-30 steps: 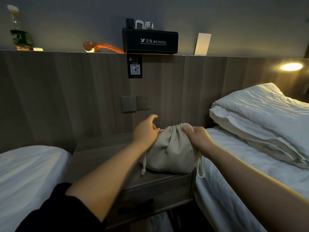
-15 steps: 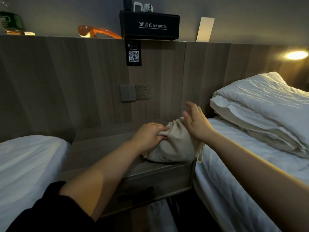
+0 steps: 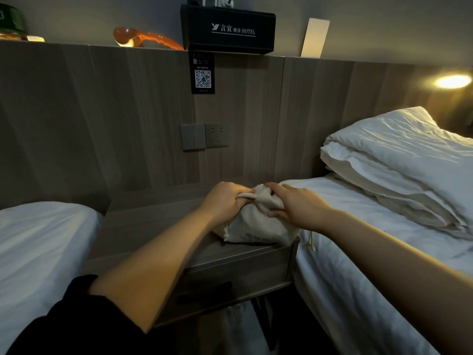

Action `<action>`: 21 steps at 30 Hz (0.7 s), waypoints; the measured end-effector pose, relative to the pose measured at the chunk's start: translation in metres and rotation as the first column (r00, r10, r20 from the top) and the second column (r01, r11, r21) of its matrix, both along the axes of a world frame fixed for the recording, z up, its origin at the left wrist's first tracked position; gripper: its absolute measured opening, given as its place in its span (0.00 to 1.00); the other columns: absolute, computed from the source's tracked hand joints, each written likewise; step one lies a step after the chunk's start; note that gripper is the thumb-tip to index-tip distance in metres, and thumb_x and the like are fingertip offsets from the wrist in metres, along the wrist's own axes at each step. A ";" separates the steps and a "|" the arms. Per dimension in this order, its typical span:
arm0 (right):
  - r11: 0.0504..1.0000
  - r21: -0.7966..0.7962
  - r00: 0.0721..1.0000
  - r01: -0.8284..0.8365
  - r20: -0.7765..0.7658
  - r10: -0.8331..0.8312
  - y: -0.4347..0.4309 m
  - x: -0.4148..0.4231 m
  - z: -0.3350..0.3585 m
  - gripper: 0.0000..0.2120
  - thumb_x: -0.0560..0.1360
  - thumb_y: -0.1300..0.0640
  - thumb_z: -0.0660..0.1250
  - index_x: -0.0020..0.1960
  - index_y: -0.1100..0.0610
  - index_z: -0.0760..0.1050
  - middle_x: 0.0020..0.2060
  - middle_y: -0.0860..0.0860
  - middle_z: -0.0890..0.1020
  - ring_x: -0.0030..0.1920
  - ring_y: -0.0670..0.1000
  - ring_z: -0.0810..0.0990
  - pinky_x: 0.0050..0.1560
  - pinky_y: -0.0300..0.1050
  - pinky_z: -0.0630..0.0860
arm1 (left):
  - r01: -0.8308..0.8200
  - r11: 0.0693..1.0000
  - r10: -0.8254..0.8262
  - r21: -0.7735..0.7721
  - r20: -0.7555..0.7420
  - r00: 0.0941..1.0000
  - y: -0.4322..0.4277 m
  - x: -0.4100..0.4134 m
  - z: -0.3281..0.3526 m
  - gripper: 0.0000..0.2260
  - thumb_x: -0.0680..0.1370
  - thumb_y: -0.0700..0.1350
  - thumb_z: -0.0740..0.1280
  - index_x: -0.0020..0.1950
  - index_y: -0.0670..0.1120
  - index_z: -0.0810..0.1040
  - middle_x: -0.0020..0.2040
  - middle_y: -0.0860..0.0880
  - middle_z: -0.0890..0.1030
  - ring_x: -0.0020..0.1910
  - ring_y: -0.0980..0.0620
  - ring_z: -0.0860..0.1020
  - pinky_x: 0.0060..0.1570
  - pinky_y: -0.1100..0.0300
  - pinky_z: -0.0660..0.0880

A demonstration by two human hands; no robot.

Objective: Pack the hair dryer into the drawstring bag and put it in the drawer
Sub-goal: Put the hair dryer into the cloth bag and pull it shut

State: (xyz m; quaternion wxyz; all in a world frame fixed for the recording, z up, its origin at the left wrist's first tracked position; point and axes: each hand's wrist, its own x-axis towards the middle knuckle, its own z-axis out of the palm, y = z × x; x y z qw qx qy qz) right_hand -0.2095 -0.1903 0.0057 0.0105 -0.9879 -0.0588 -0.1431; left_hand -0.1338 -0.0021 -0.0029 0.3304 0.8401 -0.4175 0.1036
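Note:
A beige drawstring bag [image 3: 252,228] lies bulging on the right end of the wooden nightstand [image 3: 143,226]. The hair dryer is hidden, so I cannot tell if it is inside. My left hand [image 3: 224,201] grips the bunched neck of the bag. My right hand [image 3: 297,204] rests on the bag's top with fingers pressing the cloth. A cord end [image 3: 309,243] dangles over the nightstand's right edge. The drawer [image 3: 238,280] below is closed, its dark handle facing me.
White beds flank the nightstand: one on the left [image 3: 38,247] and one on the right [image 3: 358,265] with stacked pillows [image 3: 409,162]. On the headboard ledge stand a black hotel box [image 3: 227,30], an orange shoehorn [image 3: 143,39] and a white card [image 3: 314,38]. A wall lamp [image 3: 453,81] glows.
My right hand, lifted open beside the bag half a second ago, has come down onto the bag's top. My left hand keeps hold of the neck. The camera has tilted down slightly.

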 end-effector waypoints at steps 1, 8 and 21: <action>0.999 -0.041 0.998 0.001 0.057 0.001 0.001 0.001 -0.003 0.29 0.74 0.42 0.63 0.70 0.51 0.61 0.60 0.55 0.77 0.54 0.59 0.79 0.49 0.51 0.74 | -0.003 1.000 0.002 -0.021 -0.009 1.000 0.000 0.000 -0.001 0.11 0.77 0.41 0.64 0.56 0.45 0.82 0.56 0.47 0.83 0.57 0.52 0.79 0.57 0.59 0.74; 0.993 -0.115 0.974 -0.026 0.223 0.051 0.009 -0.003 -0.007 0.11 0.76 0.57 0.59 0.57 0.57 0.72 0.50 0.57 0.81 0.49 0.61 0.80 0.41 0.49 0.68 | -0.070 0.969 0.020 -0.237 -0.208 0.978 -0.002 -0.008 -0.005 0.11 0.77 0.39 0.62 0.51 0.46 0.84 0.49 0.48 0.84 0.49 0.55 0.80 0.51 0.59 0.77; 0.969 0.247 0.999 0.033 -0.039 -0.024 -0.013 -0.077 -0.016 0.13 0.74 0.47 0.64 0.33 0.46 0.68 0.32 0.46 0.74 0.39 0.53 0.74 0.41 0.45 0.67 | -0.023 0.969 -0.067 -0.247 -0.350 0.935 -0.027 -0.063 -0.039 0.06 0.75 0.38 0.66 0.43 0.40 0.82 0.36 0.48 0.79 0.32 0.64 0.73 0.36 0.68 0.69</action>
